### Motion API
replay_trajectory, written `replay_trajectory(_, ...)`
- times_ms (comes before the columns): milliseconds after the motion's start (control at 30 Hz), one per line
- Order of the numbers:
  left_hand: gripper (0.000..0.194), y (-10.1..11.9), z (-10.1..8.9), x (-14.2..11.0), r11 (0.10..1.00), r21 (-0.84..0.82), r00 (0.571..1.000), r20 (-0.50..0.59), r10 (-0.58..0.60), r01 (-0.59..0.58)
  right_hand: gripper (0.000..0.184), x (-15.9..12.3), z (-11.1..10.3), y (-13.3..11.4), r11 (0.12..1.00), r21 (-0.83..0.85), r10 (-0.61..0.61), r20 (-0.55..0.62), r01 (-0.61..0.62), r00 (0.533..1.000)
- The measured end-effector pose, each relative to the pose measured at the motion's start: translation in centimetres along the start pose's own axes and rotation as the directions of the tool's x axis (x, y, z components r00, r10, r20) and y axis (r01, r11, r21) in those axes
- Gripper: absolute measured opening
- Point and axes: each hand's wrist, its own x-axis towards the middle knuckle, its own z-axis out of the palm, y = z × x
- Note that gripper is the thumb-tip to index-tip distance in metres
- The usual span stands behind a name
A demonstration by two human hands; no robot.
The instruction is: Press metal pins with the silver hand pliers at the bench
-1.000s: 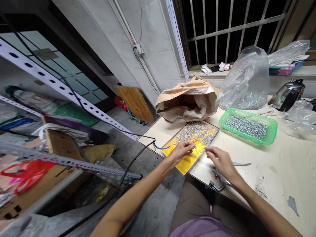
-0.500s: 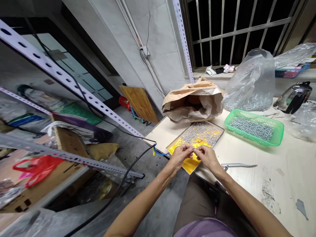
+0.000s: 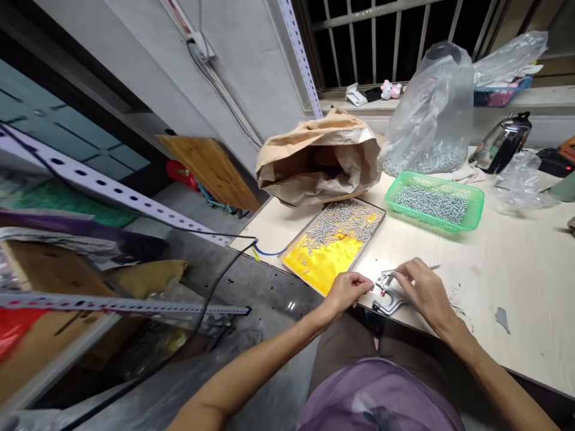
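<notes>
Yellow-lined tray (image 3: 321, 269); right of it, a metal tool (image 3: 385, 281) — right hand (image 3: 424, 293) at it, grip impossible to tell; left hand (image 3: 347, 294) beside the tray's near corner, fingertips together; metal pins (image 3: 344, 221) heaped in the tray. Seemingly tool-handling — next calls for steadiness.

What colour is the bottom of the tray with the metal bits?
The tray's bottom is bright yellow, showing best in the head view.

The tray (image 3: 321, 272) is yellow inside, the metal pieces (image 3: 335, 222) silver-grey, the clamp-like tool (image 3: 392, 308) silver with a red spot. The basket (image 3: 477, 211) is green with a perforated pattern, the paper bag (image 3: 287, 152) brown, the surface (image 3: 530, 263) cream.
</notes>
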Motion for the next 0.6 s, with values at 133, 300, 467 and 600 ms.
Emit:
replay_trajectory(133, 0.028, -0.8, 1.9, 1.0, 0.98, 0.199, 0.998, 0.049, -0.041, 0.03, 0.019, -5.3, -0.9, 1.1, 0.992, -0.12, 0.029, 0.018, -0.027, 0.999)
replay_trajectory(300, 0.029, -1.4, 2.1, 1.7, 0.936, 0.352, 0.998, 0.053, -0.034, 0.013, 0.017, -8.2, 0.4, 1.3, 0.979, -0.194, 0.06, 0.008, -0.057, 0.998)
replay_trajectory(467, 0.027, -1.8, 2.1, 2.0, 0.903, 0.428, 0.993, 0.089, -0.076, 0.031, 0.019, -8.2, 1.1, 1.6, 0.977, -0.205, 0.061, -0.015, -0.063, 0.998)
replay_trajectory(600, 0.024, -1.3, 1.8, 2.3, 0.88, 0.46, 0.966, 0.154, -0.207, 0.115, 0.02, -8.3, 1.2, 1.6, 0.973, -0.221, 0.058, -0.021, -0.061, 0.998)
